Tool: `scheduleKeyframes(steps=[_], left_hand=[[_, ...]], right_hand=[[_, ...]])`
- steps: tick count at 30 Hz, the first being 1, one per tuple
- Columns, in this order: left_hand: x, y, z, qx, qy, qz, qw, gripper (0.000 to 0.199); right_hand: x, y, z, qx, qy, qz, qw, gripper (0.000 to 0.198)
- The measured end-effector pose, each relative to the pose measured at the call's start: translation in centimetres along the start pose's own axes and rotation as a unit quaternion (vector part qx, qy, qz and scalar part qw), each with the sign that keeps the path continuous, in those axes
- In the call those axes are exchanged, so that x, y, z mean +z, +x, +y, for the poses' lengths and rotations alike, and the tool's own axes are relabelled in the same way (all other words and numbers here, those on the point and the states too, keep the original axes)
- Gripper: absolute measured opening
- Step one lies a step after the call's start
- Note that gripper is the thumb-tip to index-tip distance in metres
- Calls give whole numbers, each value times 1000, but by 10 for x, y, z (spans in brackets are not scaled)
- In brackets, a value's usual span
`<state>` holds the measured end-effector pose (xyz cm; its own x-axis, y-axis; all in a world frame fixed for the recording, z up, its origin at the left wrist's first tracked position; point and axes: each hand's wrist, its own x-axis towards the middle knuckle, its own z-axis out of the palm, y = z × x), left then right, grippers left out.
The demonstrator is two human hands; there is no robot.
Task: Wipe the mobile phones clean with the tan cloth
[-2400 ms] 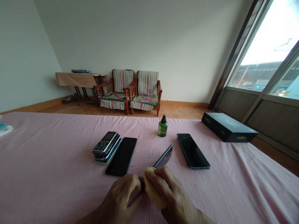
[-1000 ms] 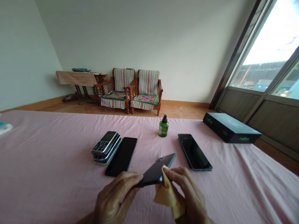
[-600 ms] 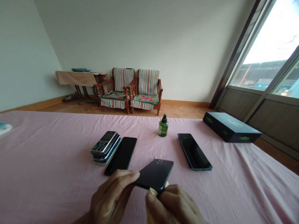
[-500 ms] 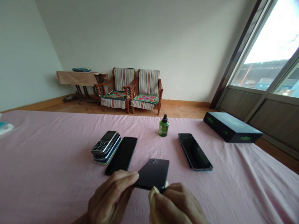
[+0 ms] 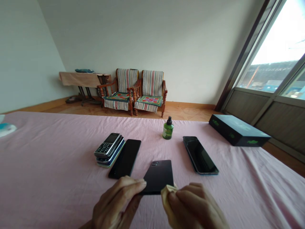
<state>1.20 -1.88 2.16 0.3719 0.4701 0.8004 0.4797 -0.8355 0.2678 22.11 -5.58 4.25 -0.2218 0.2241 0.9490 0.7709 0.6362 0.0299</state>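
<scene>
A dark smartphone point(image 5: 159, 176), back side up with its camera lenses at the far end, is gripped along its left edge by my left hand point(image 5: 119, 200). My right hand point(image 5: 193, 205) is closed on a pale yellow cloth point(image 5: 168, 197), which touches the phone's near right corner. To the left lies a black smartphone point(image 5: 126, 158), beside a stack of phones with a silver keypad phone point(image 5: 108, 144) on top. On the right, another smartphone point(image 5: 200, 155) rests face up on something thin with a bluish edge.
A green spray bottle point(image 5: 168, 128) stands beyond the phones. The black box point(image 5: 238, 130) sits at the far right on the pink cloth point(image 5: 59, 178). A white and teal item point(image 5: 7, 128) lies at the far left. Two wooden chairs point(image 5: 149, 90) stand behind.
My right hand and the cloth have shifted a little right along the phone's near edge. The phone has turned slightly in my left hand.
</scene>
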Motion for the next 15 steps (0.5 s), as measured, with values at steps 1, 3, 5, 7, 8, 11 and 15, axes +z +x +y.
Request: scheduleKeyframes(steps=[1, 3, 5, 7, 8, 11, 15], left_hand=[[1, 0, 0, -1, -4, -2, 1000, 24], [2, 1, 0, -4, -11, -2, 1000, 24], [3, 3, 1, -1, -17, 1, 1000, 22], [4, 4, 2, 3, -21, 2, 1000, 20], [4, 5, 3, 4, -22, 1, 1000, 19], [6, 5, 6, 1, -27, -1, 1000, 18], [6, 5, 9, 6, -54, 0, 999, 19]], right_hand=[[1, 0, 0, -10, -21, 5, 1000, 11], [0, 3, 1, -24, -54, -22, 998, 14], [-3, 6, 3, -40, -64, -83, 994, 15], [-5, 7, 4, -53, -57, -115, 990, 15], [-4, 6, 4, -58, -49, -115, 991, 15], [3, 2, 1, -35, -25, -88, 995, 14], [16, -2, -8, -34, 0, -85, 996, 13]])
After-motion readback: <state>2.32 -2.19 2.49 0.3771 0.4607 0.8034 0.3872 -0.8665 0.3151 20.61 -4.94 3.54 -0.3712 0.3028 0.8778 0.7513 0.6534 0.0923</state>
